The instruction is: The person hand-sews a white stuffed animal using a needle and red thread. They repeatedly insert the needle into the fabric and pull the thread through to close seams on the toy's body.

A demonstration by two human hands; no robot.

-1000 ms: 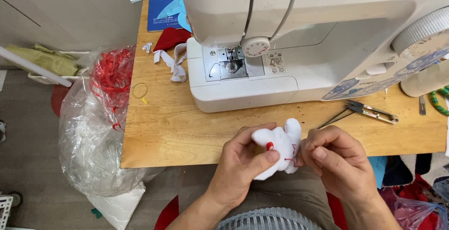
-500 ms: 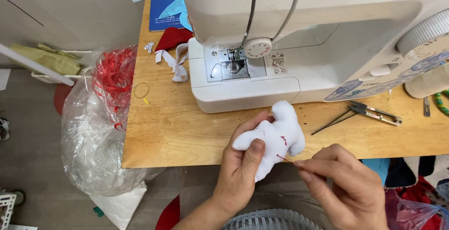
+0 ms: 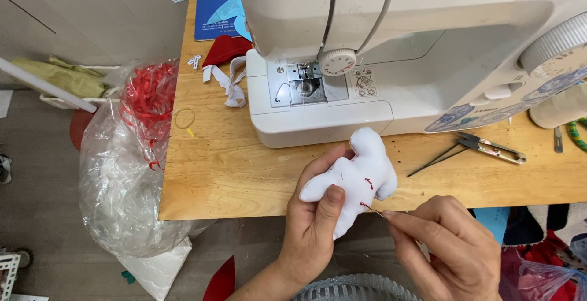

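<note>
A small white stuffed figure with red stitches is held over the front edge of the wooden table. My left hand grips it from below, thumb pressed on its front. My right hand pinches a thin needle whose tip touches the figure's lower right side near a red stitch. Just behind the figure stands the white sewing machine.
Thread snips lie on the table right of the figure. White fabric strips, a red cloth piece, a yellow ring and papers sit at the left. A clear plastic bag with red scraps hangs beside the table's left edge.
The figure has been turned and raised slightly toward the machine in my left hand. My right hand came off it, drew back to the lower right, and now holds the needle against it.
</note>
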